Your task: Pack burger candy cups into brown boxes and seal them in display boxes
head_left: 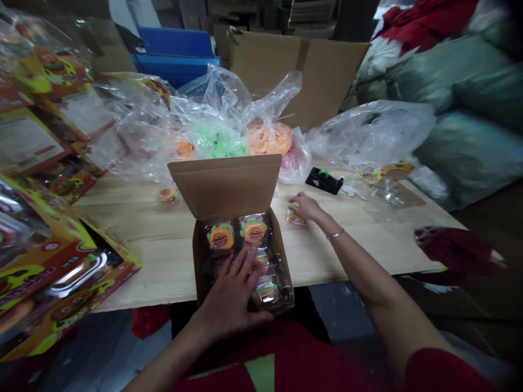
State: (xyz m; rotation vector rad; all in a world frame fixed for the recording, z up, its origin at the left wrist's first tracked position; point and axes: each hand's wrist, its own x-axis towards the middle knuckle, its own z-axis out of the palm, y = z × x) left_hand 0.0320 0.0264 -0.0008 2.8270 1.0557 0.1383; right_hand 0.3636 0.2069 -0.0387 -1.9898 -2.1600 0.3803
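A small open cardboard box (226, 182) stands at the near edge of the wooden table (155, 239), its flap raised. Inside lie several wrapped burger-shaped toys (254, 230). My left hand (232, 296) lies flat on the toys in the box, fingers spread. To the right of the box, my right hand (304, 208) is closed around a single wrapped burger toy (296, 219) lying on the table.
Clear plastic bags (229, 120) of orange, green and pink toys fill the table's back. A black tape dispenser (324, 180) sits at the right. Colourful retail boxes (44, 256) are stacked left. One loose toy (168, 195) lies left of the box. A large carton (302, 71) stands behind.
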